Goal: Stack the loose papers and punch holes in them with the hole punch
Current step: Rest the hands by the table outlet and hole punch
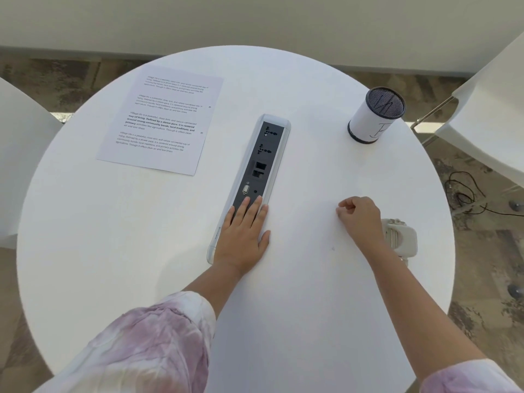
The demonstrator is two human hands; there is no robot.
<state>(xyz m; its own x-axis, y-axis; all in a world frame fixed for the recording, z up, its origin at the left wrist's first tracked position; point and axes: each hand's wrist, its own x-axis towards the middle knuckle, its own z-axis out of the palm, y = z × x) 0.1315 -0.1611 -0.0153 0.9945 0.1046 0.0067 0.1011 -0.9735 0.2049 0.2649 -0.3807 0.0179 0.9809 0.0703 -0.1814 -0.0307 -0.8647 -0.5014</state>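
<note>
Resting flat on the round white table point(113, 251), the left hand point(241, 236) lies palm down with its fingers straight and close together, their tips over the near end of the grey socket strip point(255, 171) set into the tabletop; it holds nothing. The right hand point(360, 219) sits to the right of the strip, knuckles up, with its fingers curled under and the thumb tucked against them; nothing shows in its grip. Just behind that wrist, near the table's right edge, lies the pale hole punch point(402, 239), partly hidden by the forearm, and whether the arm touches it cannot be told. The papers point(158, 120) lie on the far left part of the table, printed side up, well apart from both hands and from the punch; two small holes show along the right margin. How many sheets are there cannot be told. A white cylindrical holder point(374, 114) with a dark rim stands upright at the far right. Both sleeves are mottled pink and white
</note>
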